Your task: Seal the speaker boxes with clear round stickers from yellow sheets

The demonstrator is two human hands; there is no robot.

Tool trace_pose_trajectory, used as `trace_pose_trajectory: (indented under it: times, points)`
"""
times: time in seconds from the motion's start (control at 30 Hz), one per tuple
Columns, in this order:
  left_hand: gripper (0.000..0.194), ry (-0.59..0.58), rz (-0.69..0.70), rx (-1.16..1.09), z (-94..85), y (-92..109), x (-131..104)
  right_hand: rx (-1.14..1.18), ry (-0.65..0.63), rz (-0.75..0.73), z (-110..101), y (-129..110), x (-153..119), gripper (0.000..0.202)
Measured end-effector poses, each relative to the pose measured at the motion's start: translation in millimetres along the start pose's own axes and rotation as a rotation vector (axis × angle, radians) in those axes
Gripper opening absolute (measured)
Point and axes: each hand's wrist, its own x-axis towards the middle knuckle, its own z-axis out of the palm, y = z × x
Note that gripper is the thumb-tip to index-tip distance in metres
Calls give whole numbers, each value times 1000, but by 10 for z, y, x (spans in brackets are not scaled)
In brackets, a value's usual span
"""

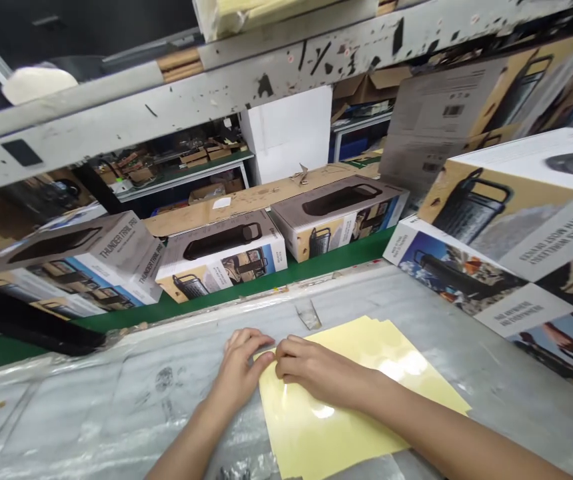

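A stack of glossy yellow sheets [346, 437] lies slightly fanned on the plastic-covered table. My right hand [311, 370] rests over its upper left corner, the fingers curled and pressed together at the sheet edge. Just left of that corner is my left hand [241, 367], with thumb and forefinger stretched toward the right fingertips and a small gap between them. The thumb tip comes up to the sheet edge. What lies exactly between the right fingertips is hidden.
Printed speaker boxes [226, 250] stand in a row on a green ledge behind the table. Larger boxes [516, 213] are stacked at the right. A scuffed white beam [131, 127] crosses above, and a dark post [36, 317] slants in at the left.
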Motion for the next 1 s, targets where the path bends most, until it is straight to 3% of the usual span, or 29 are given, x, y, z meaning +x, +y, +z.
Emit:
trace_pose_trajectory:
  times: [0.17,0.3,0.37,0.43,0.53,0.6,0.7,0.77,0.87,1.0]
  points:
    - [26,-56,5,54,-9,40,-49,175,1,74,-58,-51,-28,24]
    - [21,-86,41,140,-26,100,-126,465,-2,200,-384,-46,-88,19]
    - [16,-63,116,188,-78,209,-51,663,56,299,-593,-13,-127,24]
    - [20,9,226,235,-170,384,206,832,141,397,-754,34,-159,32]
    - [18,182,298,352,-341,664,921,940,263,535,-849,99,-174,38]
    - [32,251,232,468,-432,759,1443,935,364,592,-852,129,-162,40]
    - [44,189,94,596,-494,694,1933,896,493,617,-875,154,-132,44]
    - [38,147,74,637,-509,571,2000,836,526,623,-934,169,-88,47]
    - [38,154,101,636,-593,429,1901,720,515,619,-1074,231,92,45]
    - [43,166,-29,531,-818,412,1919,614,485,555,-1294,459,689,47]
